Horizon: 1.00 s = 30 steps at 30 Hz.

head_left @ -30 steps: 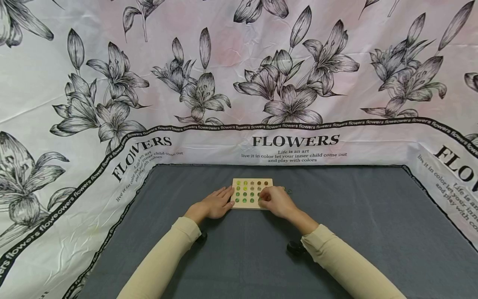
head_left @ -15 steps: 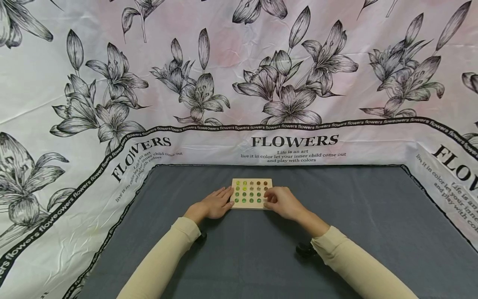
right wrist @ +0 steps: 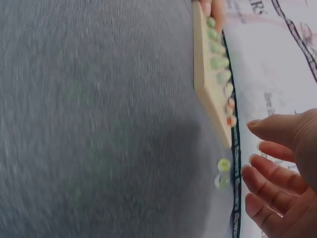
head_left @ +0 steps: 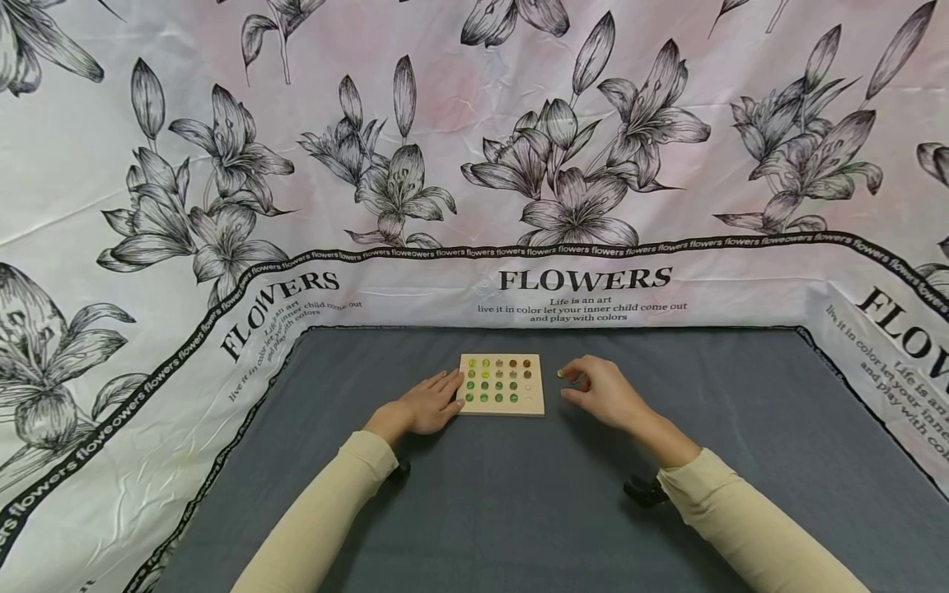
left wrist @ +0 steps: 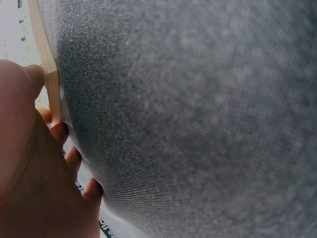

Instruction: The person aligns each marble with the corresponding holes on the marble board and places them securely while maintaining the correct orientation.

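A flat wooden board (head_left: 522,408) lies in the middle of the cloth, holding rows of glass marbles (head_left: 485,385) in green, yellow-green, clear and brownish tones. At its right column, two lower hollows (head_left: 529,387) hold no marble. My left hand (head_left: 426,405) rests against the board's left edge, fingers fairly straight, its thumb touching the corner in the left wrist view. To the right of the board hovers my right hand (head_left: 604,391), thumb and fingers parted around nothing. Near its fingertips lie two loose marbles (right wrist: 224,165), yellow-green; the head view shows only one.
Grey cloth (head_left: 474,511) covers the table around the board. Behind it rises a white and pink floral sheet (head_left: 415,288) with printed lettering. A black wrist device (head_left: 645,491) sits under the right forearm.
My right hand has drawn away from the board's lower right part and moved right, towards the loose marbles, uncovering the right column. The left hand and the board have stayed put.
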Each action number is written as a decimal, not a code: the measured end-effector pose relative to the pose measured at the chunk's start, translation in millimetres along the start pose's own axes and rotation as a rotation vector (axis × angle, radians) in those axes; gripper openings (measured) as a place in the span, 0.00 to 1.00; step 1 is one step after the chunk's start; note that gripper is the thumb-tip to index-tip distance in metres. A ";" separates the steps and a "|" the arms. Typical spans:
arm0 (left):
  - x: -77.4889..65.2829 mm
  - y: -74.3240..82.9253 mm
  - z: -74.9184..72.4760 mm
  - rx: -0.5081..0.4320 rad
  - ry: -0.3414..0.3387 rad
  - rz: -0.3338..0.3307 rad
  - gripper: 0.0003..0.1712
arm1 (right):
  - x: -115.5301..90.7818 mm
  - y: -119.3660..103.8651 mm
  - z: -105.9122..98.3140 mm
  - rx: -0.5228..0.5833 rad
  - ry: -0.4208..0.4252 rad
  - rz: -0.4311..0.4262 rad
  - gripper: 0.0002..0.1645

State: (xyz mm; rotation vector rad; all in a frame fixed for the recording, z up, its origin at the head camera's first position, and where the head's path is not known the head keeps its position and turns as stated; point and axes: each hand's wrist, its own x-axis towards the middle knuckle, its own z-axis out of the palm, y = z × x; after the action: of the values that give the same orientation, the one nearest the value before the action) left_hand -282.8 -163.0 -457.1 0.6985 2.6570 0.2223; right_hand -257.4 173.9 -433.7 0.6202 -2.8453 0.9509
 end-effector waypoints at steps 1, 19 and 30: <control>0.7 -1.2 1.3 0.000 0.002 -0.001 0.37 | 0.2 2.2 -0.8 -0.006 0.007 0.000 0.17; 2.7 -5.7 5.7 -0.015 0.007 -0.001 0.37 | 12.9 39.0 5.7 0.015 -0.002 0.117 0.18; -4.4 1.4 -1.1 0.005 -0.015 -0.008 0.37 | 19.7 39.2 9.6 0.001 -0.001 0.197 0.14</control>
State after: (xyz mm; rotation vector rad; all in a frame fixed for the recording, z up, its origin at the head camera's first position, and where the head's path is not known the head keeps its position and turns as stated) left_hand -279.1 -164.1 -454.4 0.6882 2.6463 0.2081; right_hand -290.6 189.7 -459.4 0.3439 -2.9490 0.9773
